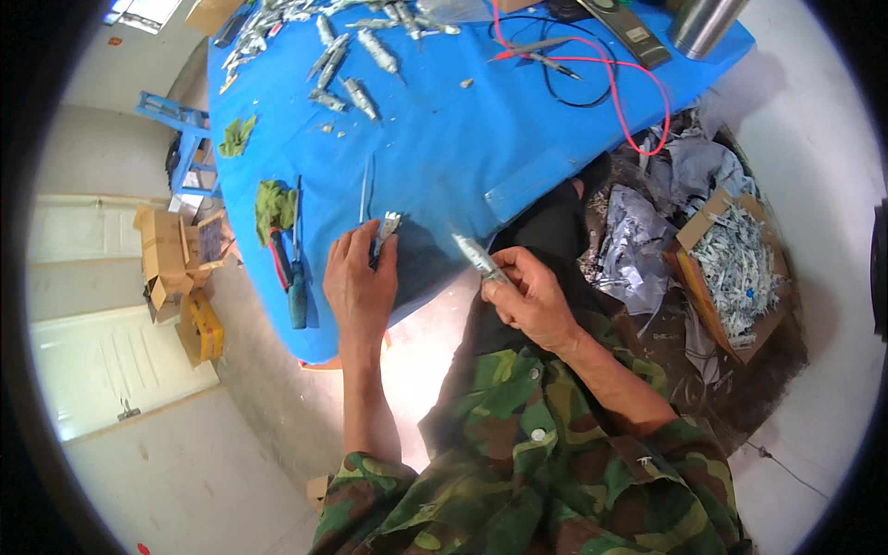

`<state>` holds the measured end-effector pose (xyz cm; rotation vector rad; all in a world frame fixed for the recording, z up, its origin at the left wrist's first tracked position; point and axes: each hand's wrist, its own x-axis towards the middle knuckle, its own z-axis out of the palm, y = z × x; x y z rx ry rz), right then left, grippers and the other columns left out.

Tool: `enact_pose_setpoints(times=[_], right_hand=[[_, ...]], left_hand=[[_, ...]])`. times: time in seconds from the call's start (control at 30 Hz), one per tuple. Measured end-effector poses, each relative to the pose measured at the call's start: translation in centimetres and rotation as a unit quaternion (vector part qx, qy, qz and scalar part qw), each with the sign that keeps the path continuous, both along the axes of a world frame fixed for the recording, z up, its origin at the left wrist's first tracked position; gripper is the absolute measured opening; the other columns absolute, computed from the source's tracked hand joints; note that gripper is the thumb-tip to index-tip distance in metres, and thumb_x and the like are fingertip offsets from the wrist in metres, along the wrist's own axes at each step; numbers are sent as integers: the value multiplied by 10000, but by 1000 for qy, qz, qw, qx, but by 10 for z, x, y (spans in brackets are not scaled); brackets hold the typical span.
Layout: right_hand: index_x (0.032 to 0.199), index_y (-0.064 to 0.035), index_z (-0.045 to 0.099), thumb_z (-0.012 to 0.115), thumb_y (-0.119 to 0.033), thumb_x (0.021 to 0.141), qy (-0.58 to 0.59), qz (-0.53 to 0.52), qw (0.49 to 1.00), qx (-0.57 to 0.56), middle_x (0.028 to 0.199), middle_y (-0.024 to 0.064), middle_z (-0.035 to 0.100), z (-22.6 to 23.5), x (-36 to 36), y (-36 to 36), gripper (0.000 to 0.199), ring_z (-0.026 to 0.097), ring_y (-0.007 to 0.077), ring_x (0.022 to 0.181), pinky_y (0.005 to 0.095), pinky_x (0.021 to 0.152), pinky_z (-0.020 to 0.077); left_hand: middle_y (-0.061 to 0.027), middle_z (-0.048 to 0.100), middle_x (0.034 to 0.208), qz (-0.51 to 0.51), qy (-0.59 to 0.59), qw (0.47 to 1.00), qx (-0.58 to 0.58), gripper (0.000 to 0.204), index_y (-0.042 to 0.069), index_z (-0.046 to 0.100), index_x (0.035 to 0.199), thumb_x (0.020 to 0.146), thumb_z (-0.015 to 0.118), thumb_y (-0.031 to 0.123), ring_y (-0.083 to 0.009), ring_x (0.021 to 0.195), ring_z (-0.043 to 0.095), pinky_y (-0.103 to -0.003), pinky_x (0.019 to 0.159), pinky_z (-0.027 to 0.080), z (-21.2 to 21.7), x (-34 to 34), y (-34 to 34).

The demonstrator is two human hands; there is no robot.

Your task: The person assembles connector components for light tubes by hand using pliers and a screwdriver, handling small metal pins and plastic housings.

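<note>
My left hand [361, 282] rests at the near edge of the blue-covered table, its thumb and fingers closed round a small silvery piece with a ragged end [389, 223]. To its right my right hand [532, 298] pinches a silvery-white, pen-shaped piece [475, 254] between thumb and fingers, its slim tip directed up and left. The two pieces are apart. Just beyond my left hand lies a thin metal rod [365, 185]. Left of that hand are a screwdriver with a teal handle [297, 296], a red-handled tool [278, 262] and a crumpled green cloth [274, 211].
Several similar silvery pieces [376, 51] lie across the table's far side. At far right are red and black test leads [606, 57], a dark flat device [629, 35] and a steel flask [705, 28]. Beside my right leg stands a carton of shredded scraps [735, 268].
</note>
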<state>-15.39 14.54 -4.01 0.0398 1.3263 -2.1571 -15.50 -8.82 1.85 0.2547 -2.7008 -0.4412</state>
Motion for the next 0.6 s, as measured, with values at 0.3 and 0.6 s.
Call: enact_pose_setpoints(times=[0.3,0.6], right_hand=[[1240,29,552,680,-92,931,110,-34,993,26,854,39,635,-23,4,-13,356,578,87,687,283,578,474],[1226,73,585,665,-148,902,76,-8,997,0,899,71,671,-1,0,1,401,587,106,736,297,641,491]], left_hand=[[-3,710,994,56,43,932,357,335,10,695,1275,986,722,177,-70,832,600,-216,702,471,-16,-1,-42],[-57,701,1104,32,77,750,656,327,-20,634,1319,1035,651,139,-52,841,608,-211,671,482,18,-32,72]])
